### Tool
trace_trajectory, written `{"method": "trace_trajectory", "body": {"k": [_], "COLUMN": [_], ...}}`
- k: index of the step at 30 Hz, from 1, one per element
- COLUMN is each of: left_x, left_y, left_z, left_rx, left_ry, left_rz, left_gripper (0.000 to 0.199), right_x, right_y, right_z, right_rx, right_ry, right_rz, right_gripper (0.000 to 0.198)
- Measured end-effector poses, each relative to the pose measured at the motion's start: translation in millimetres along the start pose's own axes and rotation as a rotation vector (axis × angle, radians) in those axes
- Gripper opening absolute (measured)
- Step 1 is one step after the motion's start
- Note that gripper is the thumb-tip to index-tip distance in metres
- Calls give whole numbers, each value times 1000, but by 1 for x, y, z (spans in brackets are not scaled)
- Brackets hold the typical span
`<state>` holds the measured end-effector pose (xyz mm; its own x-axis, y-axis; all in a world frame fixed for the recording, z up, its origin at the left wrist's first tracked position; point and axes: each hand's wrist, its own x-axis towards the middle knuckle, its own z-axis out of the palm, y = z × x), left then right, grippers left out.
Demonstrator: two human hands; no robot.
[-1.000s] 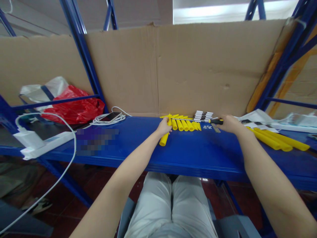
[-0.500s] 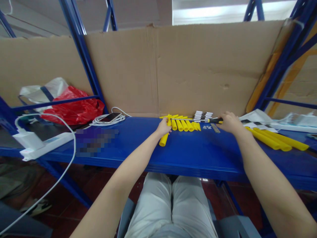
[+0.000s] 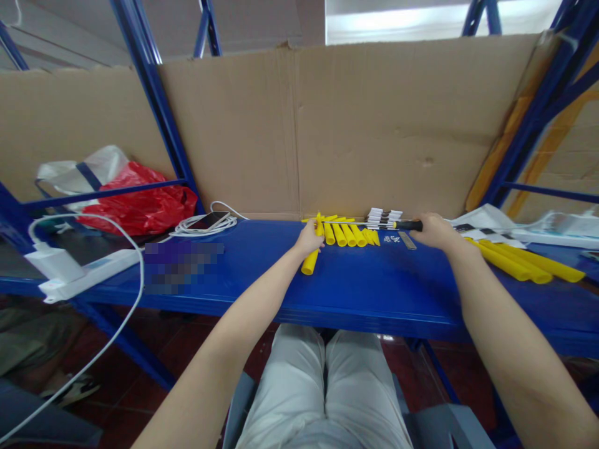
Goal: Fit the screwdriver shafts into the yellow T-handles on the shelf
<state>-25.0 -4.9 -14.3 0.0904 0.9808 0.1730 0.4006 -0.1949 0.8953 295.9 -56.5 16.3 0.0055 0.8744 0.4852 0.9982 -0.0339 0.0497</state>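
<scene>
My left hand (image 3: pixel 309 239) is closed around a yellow tube (image 3: pixel 309 264) lying on the blue table, its wider round end facing me. In my right hand (image 3: pixel 433 231) is the black handle of a long screwdriver (image 3: pixel 409 225). Its thin metal shaft runs left above the other tubes, with the tip close to the top of the tube in my left hand. What the tip touches is too small to make out. Right of my left hand lies a row of several yellow tubes (image 3: pixel 349 235). Small silvery parts (image 3: pixel 391 239) and a flat metal strip (image 3: pixel 407 241) lie below the screwdriver handle.
Black-and-white pieces (image 3: pixel 381 216) stand behind the shaft. Larger yellow tubes (image 3: pixel 528 265) lie at right. At left are a phone (image 3: pixel 210 221) with a coiled white cable, a power strip (image 3: pixel 96 274) and a red bag (image 3: pixel 145 196). Cardboard (image 3: pixel 365 131) closes off the back.
The screwdriver handle has risen slightly with my right hand, so the shaft lies more level. My left hand and its tube have stayed nearly still.
</scene>
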Motion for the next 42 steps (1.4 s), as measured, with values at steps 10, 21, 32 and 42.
{"method": "trace_trajectory", "body": {"k": [10, 21, 32, 42], "left_x": [1, -1, -1, 0], "left_y": [0, 0, 1, 0], "left_z": [1, -1, 0, -1], "left_rx": [5, 14, 21, 35], "left_ry": [-19, -10, -22, -19], "left_rz": [-2, -2, -7, -9], "left_gripper": [57, 57, 59, 56], "right_x": [-3, 1, 0, 0], "right_y": [-5, -1, 6, 0], "right_z": [4, 2, 11, 2], "right_rx": [-37, 74, -25, 13], "right_ry": [14, -106, -80, -125], "right_rz": [165, -13, 131, 61], "right_gripper": [32, 20, 41, 31]}}
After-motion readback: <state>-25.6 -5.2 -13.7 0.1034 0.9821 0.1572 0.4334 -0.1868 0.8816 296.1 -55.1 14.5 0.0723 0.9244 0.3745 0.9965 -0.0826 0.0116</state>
